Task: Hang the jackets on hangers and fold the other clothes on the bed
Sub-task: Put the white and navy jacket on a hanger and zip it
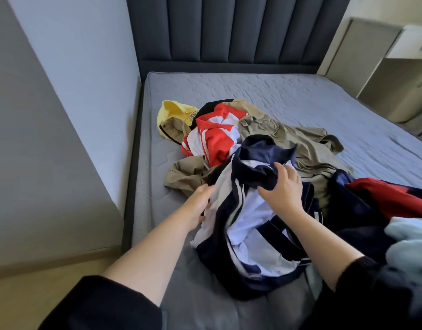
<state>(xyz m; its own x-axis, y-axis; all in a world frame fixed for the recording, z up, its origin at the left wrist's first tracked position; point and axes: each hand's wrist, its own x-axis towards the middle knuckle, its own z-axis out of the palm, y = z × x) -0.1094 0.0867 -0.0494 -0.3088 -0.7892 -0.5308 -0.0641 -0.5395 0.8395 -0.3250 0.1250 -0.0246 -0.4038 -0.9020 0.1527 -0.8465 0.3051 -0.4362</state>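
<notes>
Both forearms bare, black sleeves pushed up toward the elbows, both reaching forward over the navy and white jacket (248, 225). Left hand (200, 203) at the jacket's left edge, palm turned inward, fingers curled around a fold of white fabric, thumb on top. Right hand (282, 184) on the jacket's upper part near the dark collar, palm down, fingers spread and bent, tips pressing into navy cloth. Grip of right hand not clearly closed.

Grey wall (50, 103) left; dark channelled headboard (229, 29) behind grey quilted mattress (288, 98); pale cabinet (395, 75) right; wood floor (26, 287).
</notes>
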